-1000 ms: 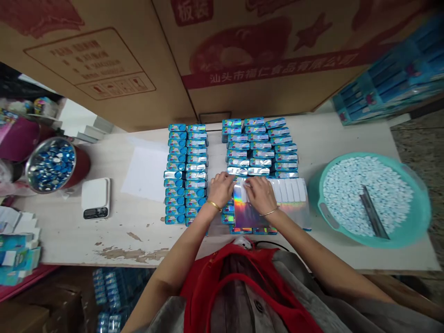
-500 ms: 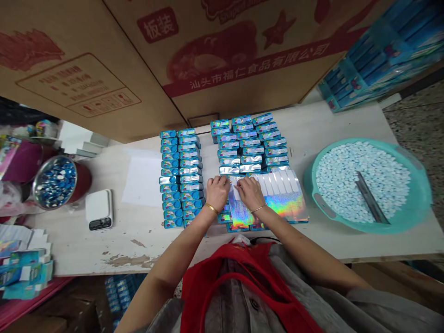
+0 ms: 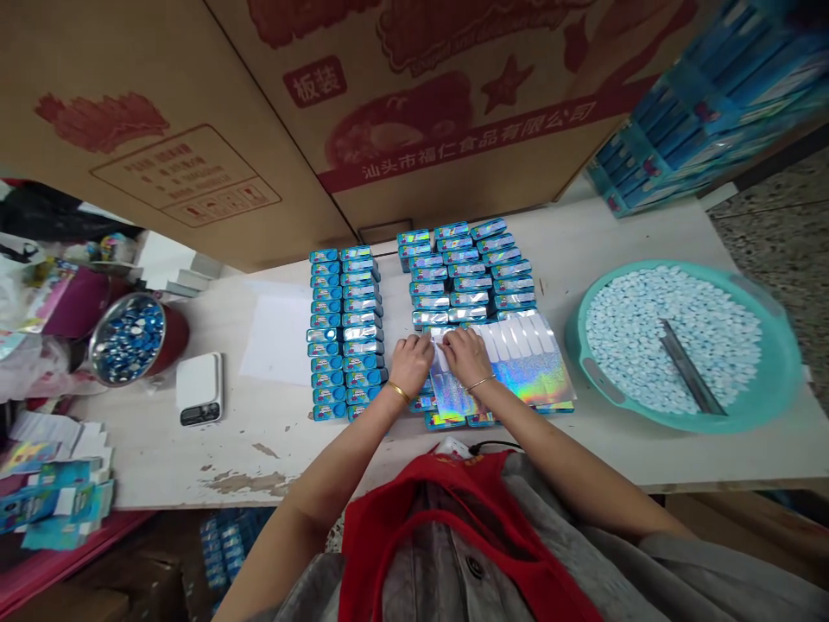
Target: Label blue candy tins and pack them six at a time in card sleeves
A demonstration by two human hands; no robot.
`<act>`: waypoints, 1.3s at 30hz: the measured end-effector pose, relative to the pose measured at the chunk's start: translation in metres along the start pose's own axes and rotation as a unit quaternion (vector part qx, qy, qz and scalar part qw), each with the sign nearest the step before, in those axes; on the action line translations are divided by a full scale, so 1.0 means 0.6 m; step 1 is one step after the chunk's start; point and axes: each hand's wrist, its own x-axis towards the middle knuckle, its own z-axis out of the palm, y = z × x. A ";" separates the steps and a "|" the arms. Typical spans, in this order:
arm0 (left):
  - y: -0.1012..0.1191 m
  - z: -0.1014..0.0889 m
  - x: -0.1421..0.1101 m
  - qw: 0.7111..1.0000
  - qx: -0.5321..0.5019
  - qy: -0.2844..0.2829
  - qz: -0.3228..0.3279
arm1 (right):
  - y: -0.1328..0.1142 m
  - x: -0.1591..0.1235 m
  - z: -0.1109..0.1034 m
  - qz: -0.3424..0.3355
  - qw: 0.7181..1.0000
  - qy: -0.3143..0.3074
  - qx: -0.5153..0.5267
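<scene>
My left hand (image 3: 410,363) and my right hand (image 3: 464,355) meet over a holographic sticker sheet (image 3: 524,367) that lies on rows of small blue tins (image 3: 466,276). Both sets of fingertips pinch at a white strip near the sheet's upper left corner. A second block of the same blue tins (image 3: 343,333) stands in two columns just left of my left hand. Each wrist carries a thin gold bangle.
A teal basin (image 3: 777,397) of pale blue tablets with a metal scoop (image 3: 690,367) sits at right. At left are white paper (image 3: 278,339), a small white scale (image 3: 199,389) and a red-sided metal bowl of blue caps (image 3: 129,339). Cardboard boxes (image 3: 401,112) wall the back.
The camera view shifted slightly; my hands stay together at the sheet's corner, working the white strip with small finger movements.
</scene>
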 end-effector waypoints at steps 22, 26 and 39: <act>-0.014 -0.019 -0.185 0.619 -0.527 0.343 -0.470 | -0.152 -0.057 0.018 0.052 0.905 -0.154 0.394; -0.060 -0.007 -0.182 0.655 -0.471 0.349 -0.477 | -0.168 -0.014 0.033 0.025 0.957 -0.157 0.244; -0.099 0.006 -0.151 0.805 -0.166 0.221 -0.524 | -0.197 0.036 0.055 -0.030 0.984 -0.173 -0.020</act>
